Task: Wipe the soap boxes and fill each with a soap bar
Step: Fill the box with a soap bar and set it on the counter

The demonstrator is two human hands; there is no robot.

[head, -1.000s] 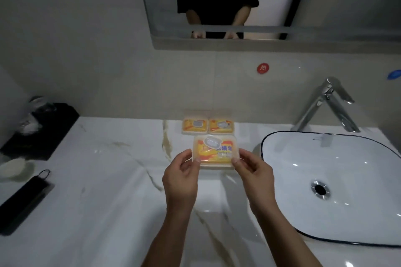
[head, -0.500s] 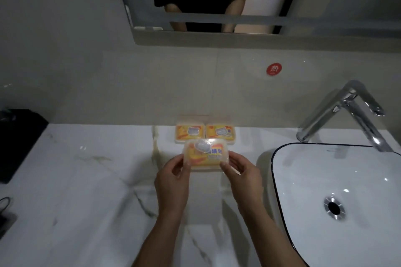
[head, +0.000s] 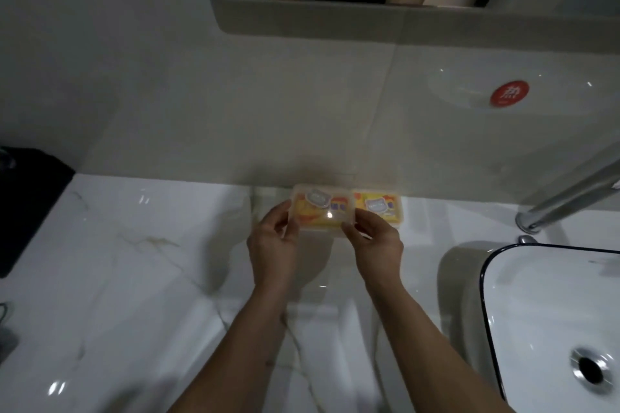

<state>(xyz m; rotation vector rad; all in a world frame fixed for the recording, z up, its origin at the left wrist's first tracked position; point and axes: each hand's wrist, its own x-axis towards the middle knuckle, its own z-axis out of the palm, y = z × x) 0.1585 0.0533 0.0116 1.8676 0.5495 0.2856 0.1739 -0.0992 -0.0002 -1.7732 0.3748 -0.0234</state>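
A clear soap box [head: 320, 211] with a yellow and orange wrapped soap bar inside is held by its two short ends. My left hand [head: 273, 248] pinches its left end and my right hand [head: 375, 245] pinches its right end. The box is by the wall, right beside a second, similar filled soap box [head: 380, 208] that lies on the marble counter [head: 134, 261]. Whether the held box rests on something underneath is hidden.
A white basin with a black rim [head: 486, 278] fills the lower right, and a chrome faucet [head: 563, 201] rises behind it. A black tray [head: 27, 204] sits at the left edge. A red round sticker [head: 509, 94] is on the wall, below a mirror ledge [head: 369, 20].
Both hands carried the soap box away from me toward the wall, to where the left of the two back boxes was seen. That left box is now out of sight. The view moved closer.
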